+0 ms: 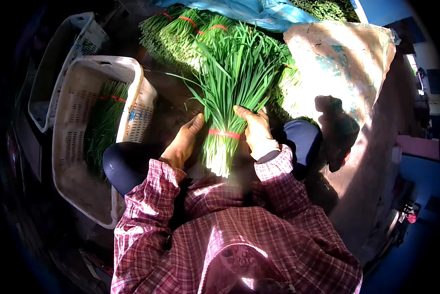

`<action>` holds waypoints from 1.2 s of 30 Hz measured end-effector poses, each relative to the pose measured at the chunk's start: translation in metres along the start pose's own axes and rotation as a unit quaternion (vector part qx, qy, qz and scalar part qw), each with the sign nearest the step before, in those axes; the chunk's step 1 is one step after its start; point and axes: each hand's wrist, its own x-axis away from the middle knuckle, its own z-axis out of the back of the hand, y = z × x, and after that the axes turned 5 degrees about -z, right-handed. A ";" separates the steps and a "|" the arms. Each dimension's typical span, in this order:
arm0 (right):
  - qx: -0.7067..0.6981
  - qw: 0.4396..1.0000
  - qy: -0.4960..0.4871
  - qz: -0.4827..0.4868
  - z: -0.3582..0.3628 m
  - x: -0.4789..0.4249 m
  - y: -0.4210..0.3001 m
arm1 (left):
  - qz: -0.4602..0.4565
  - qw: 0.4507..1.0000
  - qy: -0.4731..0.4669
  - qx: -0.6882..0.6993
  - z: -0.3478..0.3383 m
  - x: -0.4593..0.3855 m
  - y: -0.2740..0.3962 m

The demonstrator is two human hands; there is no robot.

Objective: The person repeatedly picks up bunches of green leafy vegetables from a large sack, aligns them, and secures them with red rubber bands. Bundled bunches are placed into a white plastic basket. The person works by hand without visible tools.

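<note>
A bundle of garlic chives (238, 77) stands out before me, its green leaves fanned away from me. Around its pale lower stems runs a red band (224, 134), and the cut ends point towards my lap. My right hand (257, 128) grips the bundle's right side just above the band, thumb on top of the leaves. To the left of the stems is my left hand (185, 141), thumb raised, with a narrow gap between it and the bundle. The other fingers of my left hand are mostly hidden.
A white plastic crate (135, 88) at my left contains banded greens (108, 128); another crate (84, 44) stands behind it. Several red-banded bundles (181, 33) lie ahead, by a blue plastic sheet (267, 13). A pale woven sack (337, 62) spreads at right.
</note>
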 end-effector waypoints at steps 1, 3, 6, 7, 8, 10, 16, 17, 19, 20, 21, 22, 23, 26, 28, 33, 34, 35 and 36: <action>0.041 0.999 0.002 -0.014 0.005 -0.005 0.000 | 0.001 0.998 -0.024 -0.060 -0.023 0.018 0.020; 0.021 1.000 -0.014 -0.011 0.000 -0.010 0.005 | -0.061 0.981 -0.089 -0.162 -0.037 0.021 0.020; 0.079 0.997 0.024 -0.007 -0.009 0.001 0.006 | -0.037 0.990 -0.032 -0.131 -0.054 0.033 0.023; 0.081 0.997 0.003 -0.021 -0.017 0.001 0.003 | -0.017 0.994 -0.023 -0.104 -0.051 0.037 0.033; 0.093 0.996 -0.009 0.003 -0.019 0.004 0.007 | -0.030 0.996 -0.032 -0.083 -0.045 0.044 0.037; 0.070 0.995 -0.063 0.046 -0.042 0.032 -0.013 | -0.087 0.995 -0.020 -0.048 -0.037 0.059 0.038; 0.106 0.983 -0.148 0.037 -0.070 0.056 -0.035 | -0.229 0.946 -0.008 -0.229 0.024 0.138 0.154; 0.111 0.984 -0.136 0.031 -0.088 0.059 -0.029 | -0.250 0.935 0.003 -0.250 0.055 0.153 0.169; 0.180 0.960 -0.215 0.009 -0.093 0.044 -0.019 | -0.283 0.925 0.017 -0.253 0.111 0.188 0.205; 0.203 0.958 -0.204 -0.005 -0.097 0.038 -0.011 | -0.284 0.913 0.057 -0.288 0.139 0.199 0.223; 0.227 0.954 -0.194 -0.022 -0.098 0.030 -0.001 | -0.281 0.898 0.101 -0.323 0.167 0.212 0.238; 0.229 0.951 -0.200 -0.055 -0.095 0.026 0.009 | -0.234 0.893 0.144 -0.356 0.192 0.225 0.251; 0.241 0.949 -0.186 -0.080 -0.089 0.025 0.022 | -0.188 0.886 0.180 -0.384 0.222 0.233 0.258; 0.305 0.926 -0.174 -0.140 -0.079 0.010 0.065 | -0.258 0.826 0.261 -0.428 0.330 0.236 0.246; 0.360 0.902 -0.160 -0.177 -0.079 0.002 0.089 | -0.234 0.795 0.316 -0.461 0.418 0.231 0.214; 0.428 0.873 -0.127 -0.194 -0.090 -0.006 0.115 | -0.039 0.696 0.381 -0.607 0.581 0.210 0.142; 0.437 0.867 -0.132 -0.199 -0.091 -0.009 0.119 | 0.021 0.672 0.384 -0.633 0.585 0.214 0.138; 0.449 0.861 -0.124 -0.203 -0.087 -0.016 0.126 | 0.081 0.644 0.385 -0.656 0.590 0.214 0.133; 0.466 0.853 -0.109 -0.209 -0.095 -0.017 0.132 | 0.115 0.618 0.403 -0.665 0.599 0.214 0.125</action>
